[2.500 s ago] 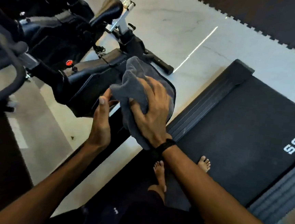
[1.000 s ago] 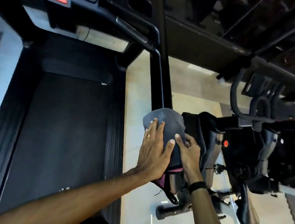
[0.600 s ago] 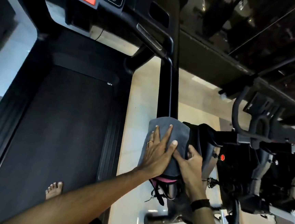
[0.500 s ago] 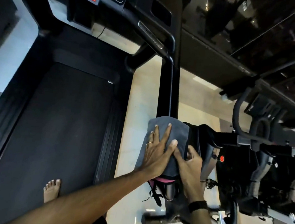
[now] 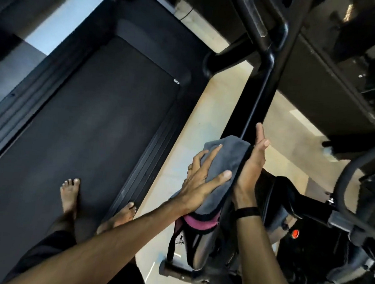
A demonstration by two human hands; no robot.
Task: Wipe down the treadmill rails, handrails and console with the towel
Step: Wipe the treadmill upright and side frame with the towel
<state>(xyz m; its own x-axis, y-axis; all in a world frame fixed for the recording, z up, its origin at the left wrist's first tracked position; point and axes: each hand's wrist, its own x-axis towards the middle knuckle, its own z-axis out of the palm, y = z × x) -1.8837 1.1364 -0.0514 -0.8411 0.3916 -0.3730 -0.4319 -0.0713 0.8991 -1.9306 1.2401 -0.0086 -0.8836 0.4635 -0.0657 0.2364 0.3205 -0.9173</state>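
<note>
The grey towel [image 5: 219, 167] is draped over the treadmill's black right handrail [image 5: 255, 98], near its lower end. The left hand [image 5: 201, 177] lies flat on it with fingers spread wide, while the right hand [image 5: 250, 163], fingers extended, presses the towel's far side against the handrail.

No readable text. Only mark: a tiny white print on the far right corner of the belt [image 5: 92, 133], too small and cut off to read, maybe one or two characters. A thin white sliver sits at the left frame edge on the belt, near side, also illegible. The red knob [image 5: 295, 233] on the bike at right carries no legible label. The handrail [image 5: 257, 98] and towel [image 5: 222, 167] show no print.
</note>
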